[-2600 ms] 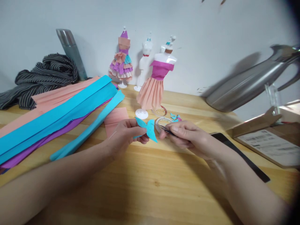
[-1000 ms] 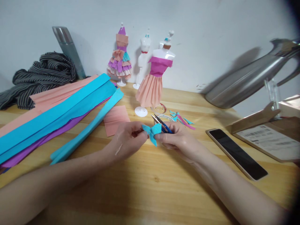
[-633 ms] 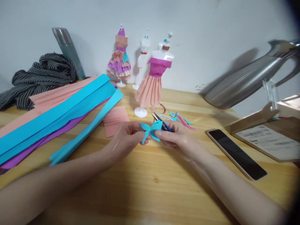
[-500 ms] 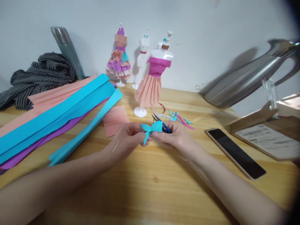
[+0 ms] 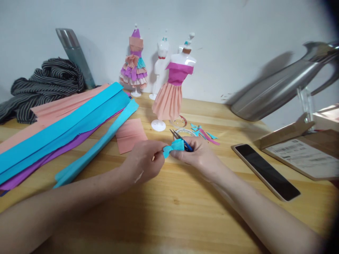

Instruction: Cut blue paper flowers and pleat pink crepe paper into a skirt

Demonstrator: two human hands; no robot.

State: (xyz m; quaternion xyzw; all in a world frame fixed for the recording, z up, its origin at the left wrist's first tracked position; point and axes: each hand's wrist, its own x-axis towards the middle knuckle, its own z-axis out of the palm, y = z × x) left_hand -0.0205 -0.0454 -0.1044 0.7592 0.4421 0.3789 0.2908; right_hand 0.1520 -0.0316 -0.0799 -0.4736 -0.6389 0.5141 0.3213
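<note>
A small turquoise crepe-paper bow (image 5: pixel 177 144) is held between my two hands above the table. My left hand (image 5: pixel 147 157) is closed, pinching the bow's left end. My right hand (image 5: pixel 197 151) grips the bow's right part between thumb and fingers. Blue-handled scissors (image 5: pixel 187 145) also rest in my right hand, their blades pointing away to the upper left. Just beyond stands a mannequin (image 5: pixel 173 88) in a magenta top and pleated peach skirt. A square of peach paper (image 5: pixel 130 135) lies beyond my left hand.
Turquoise paper strips (image 5: pixel 87 120) and other crepe sheets spread over the left. Behind are a dressed mannequin (image 5: pixel 134 67) and a white one (image 5: pixel 162 63). Tape rolls (image 5: pixel 185 132) and paper scraps (image 5: pixel 205 135) lie ahead; a phone (image 5: pixel 265 171), cardboard box (image 5: pixel 299 151) and steel jug (image 5: pixel 275 84) stand right.
My left hand has turned over, its back now facing up, and shifted its hold on the bow's left end. The bow's left tails look folded together. My right hand has barely moved.
</note>
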